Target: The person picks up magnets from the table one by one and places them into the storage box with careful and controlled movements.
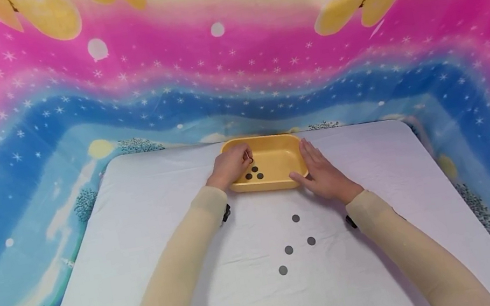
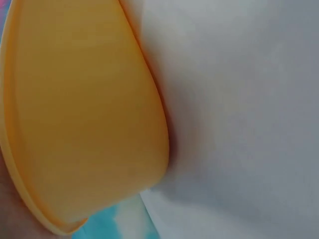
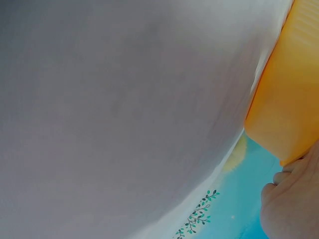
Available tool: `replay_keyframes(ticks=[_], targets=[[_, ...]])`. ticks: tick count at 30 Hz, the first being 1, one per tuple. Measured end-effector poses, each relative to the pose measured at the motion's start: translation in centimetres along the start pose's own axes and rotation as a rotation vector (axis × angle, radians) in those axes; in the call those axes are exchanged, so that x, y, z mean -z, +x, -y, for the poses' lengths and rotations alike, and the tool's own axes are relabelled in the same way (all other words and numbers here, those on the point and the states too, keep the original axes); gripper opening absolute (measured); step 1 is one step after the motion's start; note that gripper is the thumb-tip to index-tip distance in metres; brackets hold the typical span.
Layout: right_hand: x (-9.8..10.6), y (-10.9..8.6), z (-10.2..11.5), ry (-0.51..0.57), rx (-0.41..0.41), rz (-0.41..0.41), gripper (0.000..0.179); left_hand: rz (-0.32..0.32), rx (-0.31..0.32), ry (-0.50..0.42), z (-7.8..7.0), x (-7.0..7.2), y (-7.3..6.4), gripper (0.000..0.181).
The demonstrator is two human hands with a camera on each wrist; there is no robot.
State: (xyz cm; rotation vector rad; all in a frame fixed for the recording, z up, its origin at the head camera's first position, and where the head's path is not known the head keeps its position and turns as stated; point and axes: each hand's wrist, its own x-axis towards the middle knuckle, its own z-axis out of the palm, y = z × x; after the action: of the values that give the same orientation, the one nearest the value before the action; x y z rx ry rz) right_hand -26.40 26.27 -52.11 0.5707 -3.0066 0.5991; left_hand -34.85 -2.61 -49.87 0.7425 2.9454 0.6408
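A yellow rectangular tub stands near the far edge of the white table. My left hand reaches over its left end, the fingertips pinching a small dark disc low inside. Three more dark round discs lie on the tub floor just below those fingertips. At the right end, my right hand rests with extended fingers along the tub's side and the thumb at the front rim. In the left wrist view the tub's outer wall hides the fingertips. The right wrist view shows the hand against the tub's end.
Several loose dark discs are scattered on the white tablecloth between the forearms. Behind the table and along its sides hangs a colourful printed cloth, close to the tub's far side.
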Motion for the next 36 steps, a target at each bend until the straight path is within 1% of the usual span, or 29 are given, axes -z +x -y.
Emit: replay_keyframes(ticks=[6,12,20,27,31,36], targets=[[-0.2,-0.1,-0.2,-0.003,0.001,-0.007,0.099,0.015,0.003,-0.007,-0.3,-0.4,0.7,0.006],[-0.5,0.0,-0.3,0.006,0.006,-0.005,0.098,0.024,0.023,-0.019,-0.4,-0.8,1.0,0.005],[-0.5,0.0,-0.3,0.003,0.001,-0.002,0.099,0.046,0.020,-0.046,-0.5,-1.0,1.4,0.005],[-0.4,0.1,-0.3,-0.005,-0.005,-0.005,0.099,0.056,0.029,-0.028,-0.5,-1.0,1.7,0.005],[-0.4,0.1,-0.3,-0.004,0.008,-0.006,0.098,0.073,0.045,-0.022,-0.5,-1.1,1.8,0.005],[-0.2,0.1,-0.2,-0.010,0.002,0.002,0.099,0.082,0.066,-0.011,-0.5,-1.3,2.0,0.006]])
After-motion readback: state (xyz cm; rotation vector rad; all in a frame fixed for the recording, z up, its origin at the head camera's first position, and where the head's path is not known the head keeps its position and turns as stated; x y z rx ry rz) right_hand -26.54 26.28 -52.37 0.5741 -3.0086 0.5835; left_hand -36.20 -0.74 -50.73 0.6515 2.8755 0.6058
